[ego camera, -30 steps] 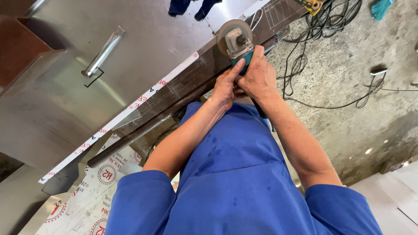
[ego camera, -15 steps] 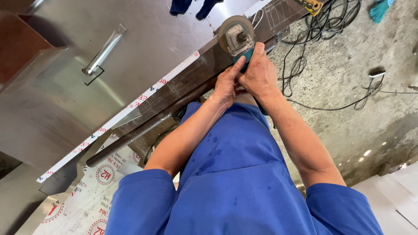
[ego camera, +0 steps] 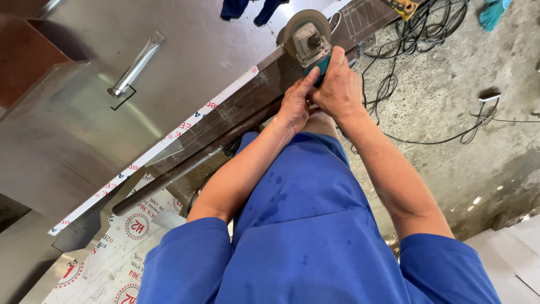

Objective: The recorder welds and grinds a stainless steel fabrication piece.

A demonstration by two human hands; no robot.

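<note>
Both hands are gripping a teal-bodied angle grinder with a round grey disc (ego camera: 308, 35): the right hand (ego camera: 339, 84) is wrapping closed over its body, and the left hand (ego camera: 295, 105) is curling closed beside it, thumb raised against the tool. The grinder is sitting at the edge of a long shiny stainless steel sheet (ego camera: 185, 67), above a dark metal bar (ego camera: 185, 169), with tangled black cables (ego camera: 394, 73) lying on the grey concrete floor (ego camera: 478, 141).

Angle grinder (ego camera: 308, 40) body mostly hidden under right hand (ego camera: 340, 85)
</note>
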